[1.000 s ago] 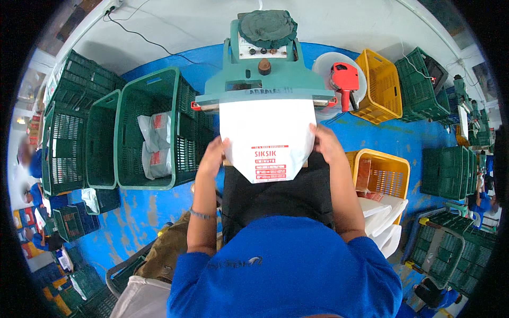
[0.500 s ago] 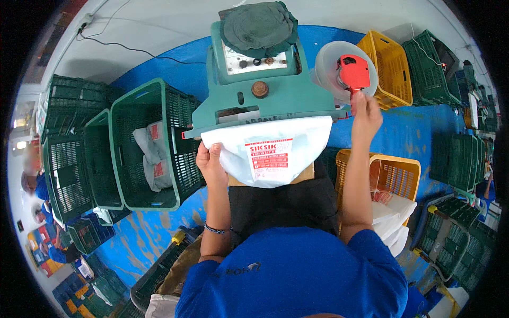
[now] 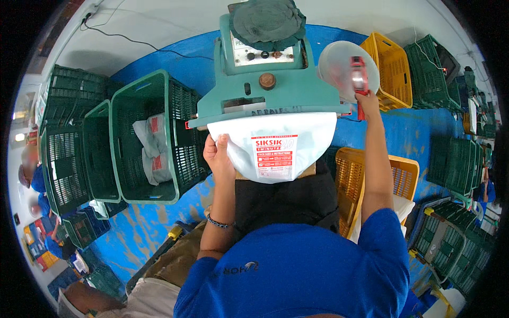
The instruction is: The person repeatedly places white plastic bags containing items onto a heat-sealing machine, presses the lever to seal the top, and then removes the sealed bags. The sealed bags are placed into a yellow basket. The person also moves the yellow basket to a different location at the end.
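Note:
My left hand pinches the left edge of a white plastic bag with a red printed panel. The bag's top edge lies along the front bar of a green bag sealing machine, and its rounded lower end bulges over a light board. At the right, my right hand is wrapped round the handle of a red label gun. The gun is over a translucent round tub beside the machine; whether it touches the tub I cannot tell.
Green crates stand at the left, one holding printed bags. Yellow crates stand behind the tub and by my right forearm, the nearer with white bags. A dark cloth tops the machine. Another person is close at lower left.
My right hand has shifted slightly right, and the label gun has turned from side-on to narrow edge-on. My left hand still pinches the bag. Another person has come into view at lower left.

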The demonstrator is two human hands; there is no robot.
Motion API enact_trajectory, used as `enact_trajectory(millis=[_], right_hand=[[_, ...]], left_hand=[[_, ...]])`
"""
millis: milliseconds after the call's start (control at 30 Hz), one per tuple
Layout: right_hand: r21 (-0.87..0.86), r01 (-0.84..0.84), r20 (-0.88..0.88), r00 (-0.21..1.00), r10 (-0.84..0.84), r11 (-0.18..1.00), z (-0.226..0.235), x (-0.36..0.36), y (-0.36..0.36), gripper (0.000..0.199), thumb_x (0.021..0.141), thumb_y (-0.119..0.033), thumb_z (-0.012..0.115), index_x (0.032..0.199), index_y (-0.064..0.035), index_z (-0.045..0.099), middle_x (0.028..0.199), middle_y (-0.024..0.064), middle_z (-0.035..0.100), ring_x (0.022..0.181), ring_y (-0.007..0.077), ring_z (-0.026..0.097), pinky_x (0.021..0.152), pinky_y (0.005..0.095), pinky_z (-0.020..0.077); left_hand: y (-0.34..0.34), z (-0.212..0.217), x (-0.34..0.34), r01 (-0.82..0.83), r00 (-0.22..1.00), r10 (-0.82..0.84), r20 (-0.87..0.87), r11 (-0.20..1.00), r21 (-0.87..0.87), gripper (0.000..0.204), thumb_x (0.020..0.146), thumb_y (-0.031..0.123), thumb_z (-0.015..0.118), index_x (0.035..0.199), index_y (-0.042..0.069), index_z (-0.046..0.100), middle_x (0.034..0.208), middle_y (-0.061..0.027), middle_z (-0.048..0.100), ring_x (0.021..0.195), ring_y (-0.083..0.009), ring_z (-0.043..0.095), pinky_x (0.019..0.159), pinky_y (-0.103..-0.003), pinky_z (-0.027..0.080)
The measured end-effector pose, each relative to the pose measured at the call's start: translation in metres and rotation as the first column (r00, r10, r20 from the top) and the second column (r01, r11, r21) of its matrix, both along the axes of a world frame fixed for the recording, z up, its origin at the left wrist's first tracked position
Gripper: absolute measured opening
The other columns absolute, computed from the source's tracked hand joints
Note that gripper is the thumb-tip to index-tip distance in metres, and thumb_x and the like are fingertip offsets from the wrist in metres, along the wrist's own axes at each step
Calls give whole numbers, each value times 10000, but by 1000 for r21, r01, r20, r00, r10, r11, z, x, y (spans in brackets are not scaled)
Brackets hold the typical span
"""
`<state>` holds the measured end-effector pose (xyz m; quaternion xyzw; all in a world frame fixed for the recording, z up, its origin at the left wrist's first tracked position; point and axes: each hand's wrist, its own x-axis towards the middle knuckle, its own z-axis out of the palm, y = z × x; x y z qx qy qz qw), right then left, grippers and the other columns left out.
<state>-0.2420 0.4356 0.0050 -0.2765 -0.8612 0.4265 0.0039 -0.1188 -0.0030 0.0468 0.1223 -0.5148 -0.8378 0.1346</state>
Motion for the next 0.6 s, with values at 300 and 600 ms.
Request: enact_trajectory(millis=[300, 600], right_hand=[[10, -182, -376, 910, 173, 983, 85, 216, -78, 151, 848, -152, 586, 919, -26, 631, 840, 67, 627, 784, 185, 589, 708, 305, 469], [-35, -672, -355, 700, 619, 740, 120, 285, -160, 441, 757, -230, 721, 1128, -29, 592, 1080, 144, 631, 942, 289, 636, 781, 385, 523]], left_hand=[[2, -6, 1, -68, 987, 52, 150, 993, 101, 188, 895, 103, 642, 1036, -21, 642, 968, -56, 671, 818, -106, 617, 740, -243, 494], [6, 3, 2, -78, 996, 70, 60, 987, 144, 168, 880, 122, 669, 979, -15, 665, 917, -49, 681, 772, -91, 616, 691, -228, 484]])
